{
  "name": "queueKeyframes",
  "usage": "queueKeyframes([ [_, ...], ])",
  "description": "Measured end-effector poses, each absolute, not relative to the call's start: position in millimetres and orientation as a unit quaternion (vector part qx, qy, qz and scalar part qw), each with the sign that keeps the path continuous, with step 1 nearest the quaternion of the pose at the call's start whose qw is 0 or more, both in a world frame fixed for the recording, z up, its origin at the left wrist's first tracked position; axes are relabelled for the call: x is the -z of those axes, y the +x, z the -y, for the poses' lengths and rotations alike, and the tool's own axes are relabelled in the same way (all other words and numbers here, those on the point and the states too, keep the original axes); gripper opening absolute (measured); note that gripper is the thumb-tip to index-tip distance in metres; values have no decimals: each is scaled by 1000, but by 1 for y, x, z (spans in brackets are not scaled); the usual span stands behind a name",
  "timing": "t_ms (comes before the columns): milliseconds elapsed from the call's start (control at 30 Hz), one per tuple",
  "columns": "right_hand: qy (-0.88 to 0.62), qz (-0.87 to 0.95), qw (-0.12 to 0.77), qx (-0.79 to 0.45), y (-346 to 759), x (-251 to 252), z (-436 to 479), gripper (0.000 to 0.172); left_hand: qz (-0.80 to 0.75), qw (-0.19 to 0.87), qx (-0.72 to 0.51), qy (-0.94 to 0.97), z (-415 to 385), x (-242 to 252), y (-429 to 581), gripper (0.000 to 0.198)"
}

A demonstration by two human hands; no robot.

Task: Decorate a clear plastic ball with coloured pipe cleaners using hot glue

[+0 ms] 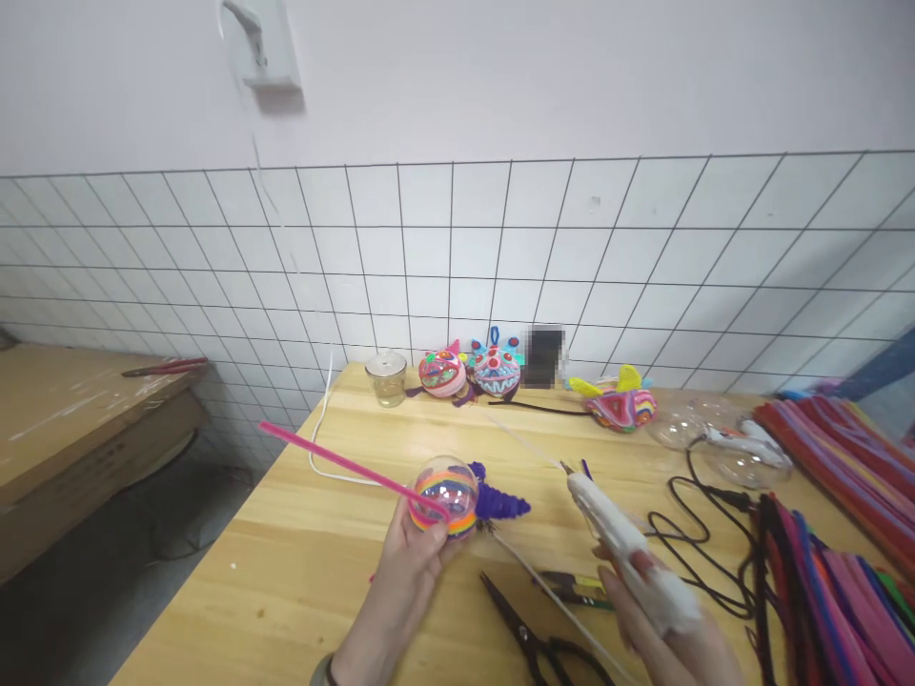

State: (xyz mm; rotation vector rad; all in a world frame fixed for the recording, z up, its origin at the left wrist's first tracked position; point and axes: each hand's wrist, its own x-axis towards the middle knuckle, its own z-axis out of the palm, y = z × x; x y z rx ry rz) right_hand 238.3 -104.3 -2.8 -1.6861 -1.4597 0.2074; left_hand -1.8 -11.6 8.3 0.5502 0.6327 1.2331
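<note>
My left hand (413, 553) is closed around a clear plastic ball (444, 481) ringed with rainbow-coloured pipe cleaner. A long pink pipe cleaner (335, 461) lies across the ball under my thumb and sticks out to the upper left. At the ball's right side sits a coiled purple pipe-cleaner cone (502, 502). My right hand (658, 629) grips a white hot glue gun (633, 548), its nozzle pointing up and left, apart from the ball. Below the two hands lie black scissors (529, 643) and yellow-green handled pliers or snips (578, 586), partly hidden by a white cord.
Decorated balls (496, 370) stand along the tiled wall beside a glass cup (387, 379). A fish-like one (620, 405) lies farther right. Clear ball halves (743, 462), a black cable (704, 562) and pipe-cleaner bundles (843, 595) fill the right side. Another table (86, 391) stands left.
</note>
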Motion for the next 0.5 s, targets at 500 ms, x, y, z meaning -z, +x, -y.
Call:
queueKeyframes([
  [500,-612,731,238,183,240,30,71,27,-282,739,-564,235,14,-14,1,59],
])
